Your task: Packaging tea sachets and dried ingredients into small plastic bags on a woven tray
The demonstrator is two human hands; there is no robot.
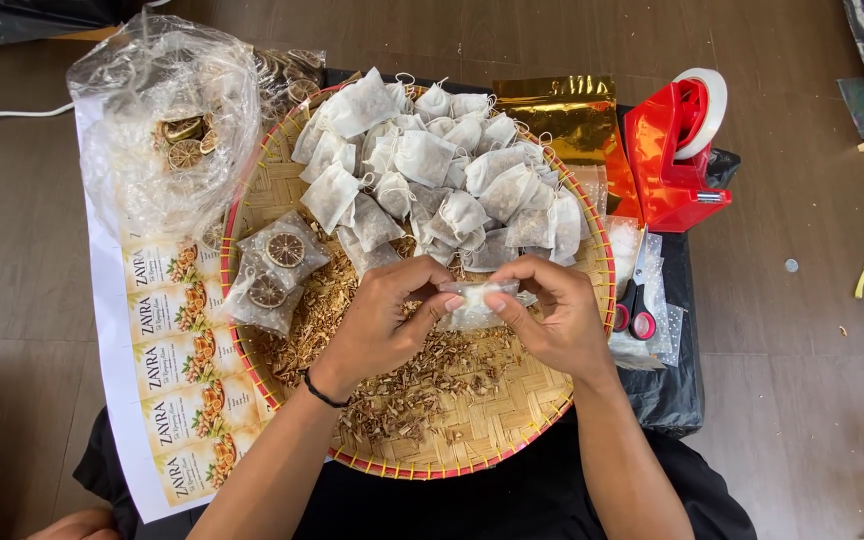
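1. Nearest the camera, both forearms reached up over a round woven tray (472, 440), its near half strewn with loose dried herb shavings (422, 385). The left wrist wore a thin black band.
2. The left hand (377, 320) and the right hand (552, 315) met above the tray's middle, holding a small clear sachet (477, 300) between them. On each hand the thumb and forefinger were pressed together on the sachet's top edge, the other fingers loosely curled. The step looked like closing or flattening the sachet's mouth; the next move would seem to call for an even grip along that edge so nothing spills.
3. Just left of the hands lay clear packets with dried citrus slices (277, 265).
4. Beyond, a heap of white filter pouches (442, 165) filled the tray's far half.
5. Left of the tray ran a strip of printed labels (177, 370), and above it sat a crumpled clear bag of dried slices (167, 120).
6. To the right were red-handled scissors (634, 318), gold foil pouches (572, 120) and a red tape dispenser (672, 150) on the dark table (672, 390).
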